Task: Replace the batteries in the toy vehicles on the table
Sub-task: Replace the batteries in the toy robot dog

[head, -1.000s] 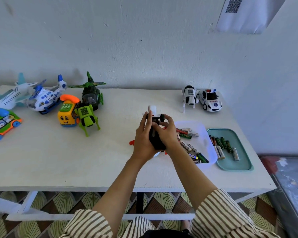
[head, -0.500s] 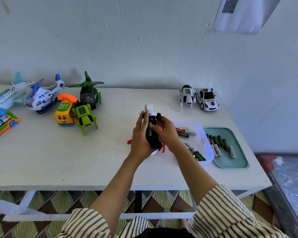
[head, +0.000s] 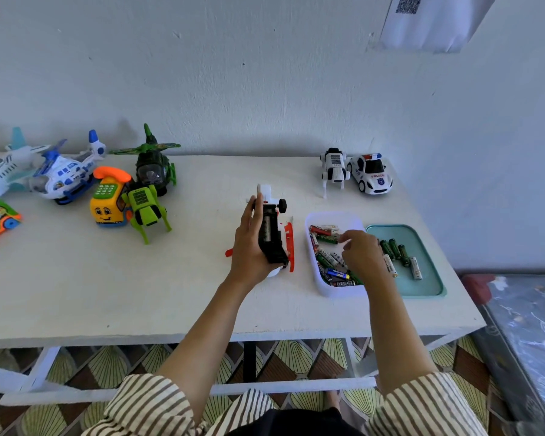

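My left hand [head: 247,247] grips a white and red toy vehicle [head: 269,234] at the middle of the table, turned black underside up. Its battery compartment is uncovered and a battery shows inside. My right hand [head: 361,253] hovers over the white tray [head: 334,215] just right of the toy, fingers curled down among the loose batteries [head: 326,238]. Whether its fingertips pinch a battery is hidden. To the right of that tray, a teal tray [head: 428,284] holds several more batteries [head: 397,251].
A police car [head: 372,174] and a white robot dog [head: 334,166] stand at the back right. At the back left are a green helicopter [head: 153,168], a yellow phone car [head: 107,202], a green robot dog [head: 145,209], a blue-white helicopter [head: 66,171] and a plane [head: 0,171].
My right hand has left the toy and moved right over the white battery tray. My left hand alone holds the toy now, lower and nearer the table.
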{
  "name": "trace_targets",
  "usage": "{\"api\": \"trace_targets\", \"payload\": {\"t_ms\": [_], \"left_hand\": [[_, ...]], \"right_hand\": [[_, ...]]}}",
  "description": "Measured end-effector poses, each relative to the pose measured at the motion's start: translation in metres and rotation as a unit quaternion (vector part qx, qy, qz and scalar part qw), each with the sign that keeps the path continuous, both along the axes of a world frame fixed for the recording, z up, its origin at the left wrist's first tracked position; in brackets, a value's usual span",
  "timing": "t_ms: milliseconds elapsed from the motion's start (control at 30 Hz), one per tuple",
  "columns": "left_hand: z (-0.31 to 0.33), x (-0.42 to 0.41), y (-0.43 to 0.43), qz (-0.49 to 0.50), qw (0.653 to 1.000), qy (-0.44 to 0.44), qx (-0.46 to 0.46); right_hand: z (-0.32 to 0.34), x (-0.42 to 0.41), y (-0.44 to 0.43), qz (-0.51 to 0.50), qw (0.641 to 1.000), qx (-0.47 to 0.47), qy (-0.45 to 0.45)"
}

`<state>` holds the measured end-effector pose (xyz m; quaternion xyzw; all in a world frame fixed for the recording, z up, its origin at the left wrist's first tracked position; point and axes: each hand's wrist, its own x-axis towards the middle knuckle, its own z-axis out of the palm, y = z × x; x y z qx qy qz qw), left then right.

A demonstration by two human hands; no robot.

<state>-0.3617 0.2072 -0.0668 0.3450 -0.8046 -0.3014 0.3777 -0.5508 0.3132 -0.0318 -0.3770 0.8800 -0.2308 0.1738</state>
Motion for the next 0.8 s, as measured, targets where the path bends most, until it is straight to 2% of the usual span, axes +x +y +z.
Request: {"api": "trace_targets", "payload": {"t_ms": [100, 300, 400, 467, 600, 733, 800], "left_hand": [[0.001, 0.001, 0.0, -0.007, 1.0, -0.001, -0.003], [0.003, 0.001, 0.002, -0.013, 1.0, -0.002, 0.009], [0.003, 0.0, 0.002, -0.005, 1.0, -0.005, 0.002], [0.003, 0.0, 0.002, -0.001, 1.0, -0.011, -0.007], [0.003, -0.001, 0.001, -0.002, 1.0, -0.018, -0.018], [0.0, -0.002, -0.001, 0.006, 0.999, -0.035, -0.026], [0.0, -0.002, 0.0, 0.008, 0.999, -0.041, -0.028]], "right_hand": [[-0.006, 0.007, 0.001, -0.003, 0.998, 0.061, 0.008], [-0.01, 0.013, 0.003, -0.024, 0.994, 0.091, 0.052], [-0.006, 0.008, 0.0, -0.033, 0.999, 0.012, 0.036], [0.003, 0.007, -0.003, -0.057, 0.994, -0.089, 0.011], [0.027, 0.014, -0.008, -0.105, 0.951, -0.275, -0.091], [0.041, 0.03, -0.01, -0.074, 0.896, -0.358, -0.251], [0.043, 0.039, -0.013, -0.023, 0.887, -0.356, -0.293]]}}
